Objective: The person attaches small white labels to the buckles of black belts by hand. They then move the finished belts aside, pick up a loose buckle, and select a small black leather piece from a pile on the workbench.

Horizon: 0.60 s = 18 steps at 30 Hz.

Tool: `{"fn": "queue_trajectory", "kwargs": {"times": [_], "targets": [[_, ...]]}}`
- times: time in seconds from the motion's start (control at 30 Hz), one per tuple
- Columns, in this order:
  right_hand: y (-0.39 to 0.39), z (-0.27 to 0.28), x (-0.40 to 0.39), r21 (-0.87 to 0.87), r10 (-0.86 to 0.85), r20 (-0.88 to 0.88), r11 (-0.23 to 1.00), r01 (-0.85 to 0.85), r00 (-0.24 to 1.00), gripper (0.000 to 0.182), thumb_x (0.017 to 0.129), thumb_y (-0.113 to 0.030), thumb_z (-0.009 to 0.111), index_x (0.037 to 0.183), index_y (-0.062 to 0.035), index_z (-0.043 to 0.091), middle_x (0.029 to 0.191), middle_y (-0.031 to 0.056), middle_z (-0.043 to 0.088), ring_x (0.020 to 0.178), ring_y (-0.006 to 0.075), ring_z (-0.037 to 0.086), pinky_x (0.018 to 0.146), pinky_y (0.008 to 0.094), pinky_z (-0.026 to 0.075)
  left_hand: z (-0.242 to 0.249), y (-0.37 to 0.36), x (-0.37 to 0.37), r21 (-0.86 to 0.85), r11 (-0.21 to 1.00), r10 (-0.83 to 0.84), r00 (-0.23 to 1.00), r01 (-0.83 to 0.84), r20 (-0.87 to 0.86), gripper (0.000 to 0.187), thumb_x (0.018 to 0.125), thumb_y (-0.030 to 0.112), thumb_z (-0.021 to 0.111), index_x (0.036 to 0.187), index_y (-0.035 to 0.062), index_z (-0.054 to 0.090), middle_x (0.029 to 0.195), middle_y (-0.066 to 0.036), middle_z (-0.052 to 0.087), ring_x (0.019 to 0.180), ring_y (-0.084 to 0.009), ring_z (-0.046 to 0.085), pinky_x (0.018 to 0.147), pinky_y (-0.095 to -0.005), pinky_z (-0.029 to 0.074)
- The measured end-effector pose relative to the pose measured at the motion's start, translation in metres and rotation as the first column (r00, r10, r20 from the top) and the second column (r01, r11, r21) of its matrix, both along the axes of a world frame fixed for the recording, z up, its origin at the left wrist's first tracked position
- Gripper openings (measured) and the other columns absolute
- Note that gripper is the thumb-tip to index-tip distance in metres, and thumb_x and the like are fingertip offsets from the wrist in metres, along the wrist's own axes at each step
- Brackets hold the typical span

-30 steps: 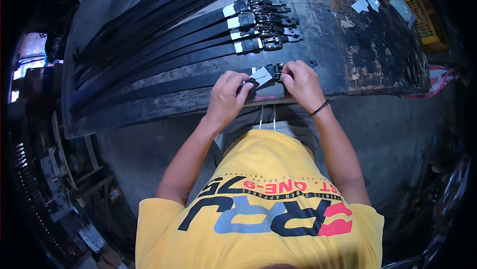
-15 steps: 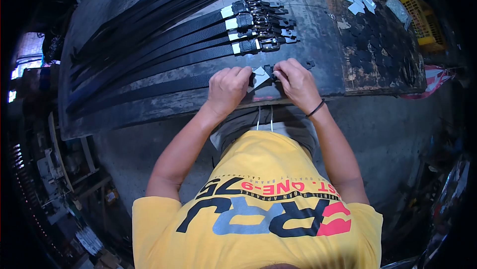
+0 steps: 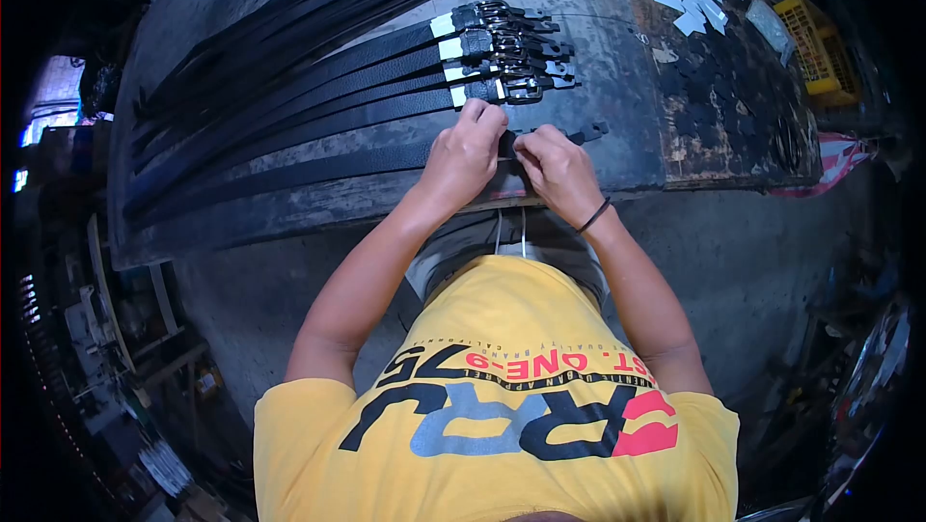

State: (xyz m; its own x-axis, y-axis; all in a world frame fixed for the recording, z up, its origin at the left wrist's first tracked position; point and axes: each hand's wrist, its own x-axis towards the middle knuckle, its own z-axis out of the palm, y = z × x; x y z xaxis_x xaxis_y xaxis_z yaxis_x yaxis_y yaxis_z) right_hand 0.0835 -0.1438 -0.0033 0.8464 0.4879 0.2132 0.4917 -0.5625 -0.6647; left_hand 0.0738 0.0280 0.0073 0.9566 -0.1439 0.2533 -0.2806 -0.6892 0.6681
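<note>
Clock directions run from our hands. A dark, scuffed surface (image 3: 386,189) spreads from 9 through 12 to 3 o'clock. Our yellow T-shirt (image 3: 502,358) fills 6 o'clock. A far group of black belts (image 3: 357,6) has its buckles at 12, straps fanning toward 10. A closer row of belts (image 3: 371,78) lies between, buckles at 12. The nearest belt (image 3: 338,168) reaches from 9 o'clock to under our hands, its hooked end poking out at 3. A yellow crate (image 3: 820,54) sits between 2 and 3. Our left hand (image 3: 466,149) has its fingers curled closed; what they grip is hidden. Our right hand (image 3: 561,173) has thumb and forefinger pinched together at that belt's buckle end, exact hold unclear. White tags (image 3: 693,6) lie at 2. A black wristband (image 3: 595,214) rings our right wrist.
</note>
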Motion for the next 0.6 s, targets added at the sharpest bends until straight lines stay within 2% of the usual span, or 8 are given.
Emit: {"fn": "queue_trajectory", "kwargs": {"times": [0.07, 0.2, 0.27, 0.3, 0.37, 0.43, 0.57, 0.6], "targets": [[0.003, -0.001, -0.001, 0.03, -0.075, -0.038, 0.997, 0.076, 0.996, 0.007, 0.084, -0.012, 0.062, 0.088, -0.0069, 0.061, 0.082, 0.0121, 0.057, 0.078, 0.0349, 0.06, 0.066, 0.0455, 0.048, 0.0, 0.001, 0.003, 0.082, 0.997, 0.002, 1.0, -0.002, 0.001, 0.014, 0.082, 0.0, 0.057, 0.095, 0.0034, 0.053, 0.094, -0.016, 0.057, 0.08, -0.0407, 0.059, 0.066, -0.0469, 0.05], [0.001, -0.008, 0.005, 0.106, -0.136, -0.052, 0.984, 0.141, 0.989, 0.009, 0.084, -0.011, 0.06, 0.09, -0.0044, 0.062, 0.083, 0.0143, 0.059, 0.077, 0.0359, 0.061, 0.067, 0.0438, 0.049, 0.0, 0.002, 0.005, 0.143, 0.982, -0.126, 0.992, 0.127, -0.017, 0.015, 0.081, 0.0, 0.057, 0.095, 0.0041, 0.052, 0.093, -0.016, 0.055, 0.08, -0.0414, 0.059, 0.064, -0.0477, 0.05], [-0.002, -0.006, 0.009, 0.23, -0.179, -0.236, 0.945, 0.234, 0.955, 0.011, 0.085, -0.01, 0.058, 0.091, -0.0015, 0.062, 0.083, 0.0163, 0.062, 0.075, 0.0336, 0.062, 0.068, 0.0401, 0.049, -0.001, 0.0, 0.003, 0.126, 0.979, -0.157, 0.987, 0.159, -0.025, 0.016, 0.08, 0.0, 0.058, 0.094, 0.0039, 0.053, 0.091, -0.016, 0.054, 0.08, -0.0412, 0.058, 0.064, -0.0477, 0.05], [-0.004, -0.004, 0.009, 0.227, -0.187, -0.236, 0.943, 0.241, 0.954, 0.011, 0.085, -0.01, 0.058, 0.091, -0.0015, 0.062, 0.083, 0.0163, 0.062, 0.075, 0.0336, 0.062, 0.068, 0.0401, 0.049, -0.002, 0.0, 0.002, 0.09, 0.982, -0.162, 0.986, 0.164, -0.03, 0.015, 0.08, -0.001, 0.058, 0.093, 0.0033, 0.053, 0.092, -0.015, 0.054, 0.079, -0.0398, 0.059, 0.064, -0.0465, 0.05], [-0.004, -0.002, 0.01, 0.243, -0.193, -0.413, 0.919, 0.312, 0.89, 0.014, 0.085, -0.011, 0.057, 0.091, 0.0004, 0.062, 0.084, 0.0178, 0.063, 0.075, 0.0304, 0.063, 0.07, 0.0368, 0.05, -0.002, -0.002, 0.001, 0.052, 0.984, -0.167, 0.985, 0.168, -0.034, 0.014, 0.079, -0.001, 0.058, 0.091, 0.0028, 0.054, 0.092, -0.015, 0.054, 0.078, -0.0385, 0.059, 0.064, -0.0453, 0.05], [-0.004, -0.005, 0.009, 0.249, -0.198, -0.414, 0.914, 0.32, 0.889, 0.014, 0.085, -0.011, 0.057, 0.092, 0.0004, 0.062, 0.081, 0.0171, 0.063, 0.074, 0.029, 0.064, 0.07, 0.0366, 0.05, -0.002, -0.005, -0.001, -0.057, 0.987, -0.154, 0.988, 0.153, -0.013, 0.012, 0.077, -0.002, 0.059, 0.089, 0.0012, 0.055, 0.089, -0.015, 0.054, 0.077, -0.0343, 0.059, 0.062, -0.0409, 0.049], [0.0, -0.004, 0.007, 0.284, -0.192, -0.451, 0.895, 0.344, 0.872, 0.014, 0.087, -0.011, 0.057, 0.091, 0.0011, 0.061, 0.072, 0.0133, 0.062, 0.064, 0.0219, 0.064, 0.063, 0.0346, 0.05, -0.014, -0.011, -0.002, -0.146, 0.98, -0.127, 0.991, 0.133, 0.051, 0.011, 0.08, 0.001, 0.059, 0.091, 0.001, 0.056, 0.084, -0.016, 0.054, 0.077, -0.0376, 0.059, 0.066, -0.0428, 0.049], [0.001, -0.002, 0.007, 0.284, -0.192, -0.451, 0.895, 0.344, 0.872, 0.014, 0.087, -0.011, 0.057, 0.091, 0.0011, 0.061, 0.072, 0.0133, 0.062, 0.064, 0.0219, 0.064, 0.063, 0.0346, 0.05, -0.01, -0.012, -0.004, -0.215, 0.973, -0.088, 0.996, 0.083, -0.014, 0.011, 0.081, 0.001, 0.059, 0.091, 0.0006, 0.056, 0.083, -0.017, 0.056, 0.076, -0.0368, 0.06, 0.066, -0.0415, 0.049]]}}
